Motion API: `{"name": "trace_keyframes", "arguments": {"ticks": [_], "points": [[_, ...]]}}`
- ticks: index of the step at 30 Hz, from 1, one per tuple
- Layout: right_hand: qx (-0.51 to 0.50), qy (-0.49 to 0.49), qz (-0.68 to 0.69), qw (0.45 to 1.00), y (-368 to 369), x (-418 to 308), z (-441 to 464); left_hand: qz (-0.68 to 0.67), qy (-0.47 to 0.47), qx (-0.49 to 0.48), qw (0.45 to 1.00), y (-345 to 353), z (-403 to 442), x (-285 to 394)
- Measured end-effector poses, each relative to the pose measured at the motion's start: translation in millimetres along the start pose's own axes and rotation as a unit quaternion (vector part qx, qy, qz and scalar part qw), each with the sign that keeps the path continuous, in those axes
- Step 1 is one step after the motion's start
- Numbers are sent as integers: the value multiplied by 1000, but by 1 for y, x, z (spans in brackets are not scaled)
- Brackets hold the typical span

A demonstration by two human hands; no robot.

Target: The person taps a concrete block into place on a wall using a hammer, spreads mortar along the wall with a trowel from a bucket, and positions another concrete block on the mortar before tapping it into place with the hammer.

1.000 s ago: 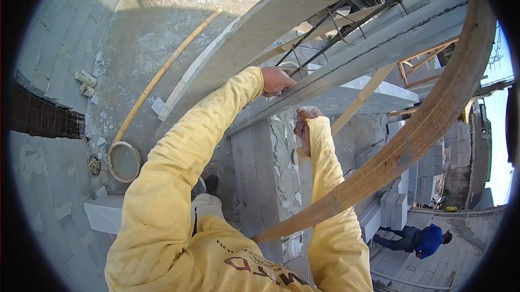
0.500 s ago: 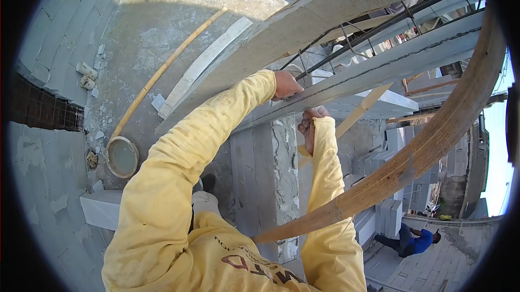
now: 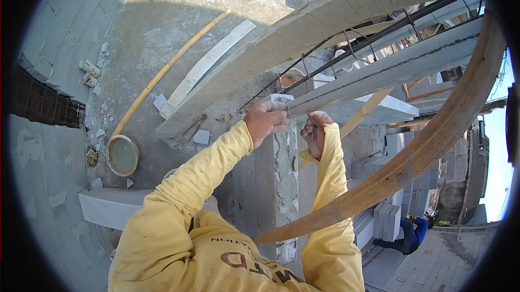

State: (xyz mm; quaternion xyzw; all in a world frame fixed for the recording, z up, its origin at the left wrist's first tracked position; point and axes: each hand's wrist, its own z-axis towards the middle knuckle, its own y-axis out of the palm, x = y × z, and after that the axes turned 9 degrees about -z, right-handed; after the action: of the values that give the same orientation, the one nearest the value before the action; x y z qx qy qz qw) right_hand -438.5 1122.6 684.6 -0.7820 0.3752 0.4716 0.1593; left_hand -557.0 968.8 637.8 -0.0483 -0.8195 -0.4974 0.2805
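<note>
My left hand (image 3: 267, 120) has its thumb and fingers closed at the near end of a long grey beam (image 3: 379, 73) that has a dark wavy line along it. What it pinches there is too small to tell. Just right of that end, below the beam, my right hand (image 3: 316, 134) is curled with its fingers bent in; its contents are hidden. Both hands are above the rough, mortar-streaked edge of a grey block wall (image 3: 285, 184). Steel bars with bent ties (image 3: 352, 46) run behind the beam.
A thick wooden pole (image 3: 401, 167) curves across the right side. A pale board (image 3: 363, 113) slants behind my right hand. On the floor at left are a bucket (image 3: 122, 155), a bamboo pole (image 3: 168, 70) and a white block (image 3: 116, 205). A person in blue (image 3: 414, 235) is at lower right.
My left hand has moved down and left, from over the beam to its end. The beam no longer reaches left across the wall top. My right hand has shifted slightly right and down.
</note>
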Motion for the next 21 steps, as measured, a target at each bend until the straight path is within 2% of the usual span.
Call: {"name": "trace_keyframes", "arguments": {"ticks": [5,13,16,21], "points": [[13,6,-49,999,4,-2,-3,-120,4,18,993,3,0,-13],[1,14,-92,996,1,-2,12,-198,-8,19,980,4,5,-17],[-53,-12,-19,998,-2,2,10,-218,-15,26,976,3,7,-21],[-79,13,4,997,-11,2,14,-212,-20,14,977,3,7,-19]]}}
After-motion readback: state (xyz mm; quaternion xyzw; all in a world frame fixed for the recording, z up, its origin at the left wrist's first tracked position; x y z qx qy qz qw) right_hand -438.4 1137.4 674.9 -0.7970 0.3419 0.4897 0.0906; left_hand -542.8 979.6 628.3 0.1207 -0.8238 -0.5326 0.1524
